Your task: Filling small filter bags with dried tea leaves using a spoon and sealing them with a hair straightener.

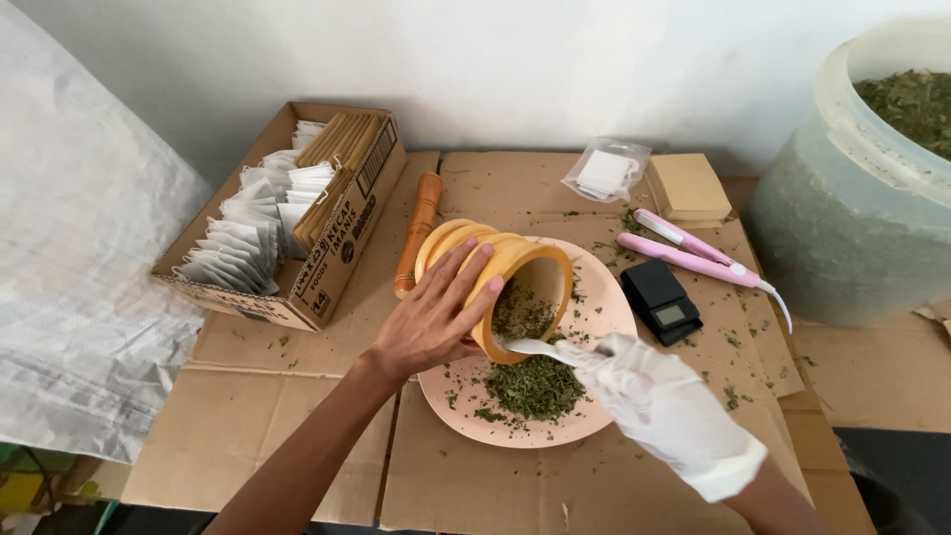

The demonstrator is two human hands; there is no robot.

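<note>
My bare left hand (436, 315) grips a yellow-orange mortar-like bowl (515, 272), tipped on its side with its mouth facing right over a pale pink plate (594, 307). Dried green crumbled leaves (535, 386) lie heaped on the plate, and more sit inside the bowl's mouth. My right hand (664, 406), in a white glove, holds a white spoon (535, 348) whose tip reaches into the bowl's opening.
A cardboard box (327, 267) with several white paper sachets stands at the left. An orange pestle (418, 238) lies behind the bowl. A black pocket scale (662, 301), a pink sealer (688, 253), a clear bag of sachets (606, 170), a tan block (687, 186) and a large leaf-filled tub (862, 198) are at right.
</note>
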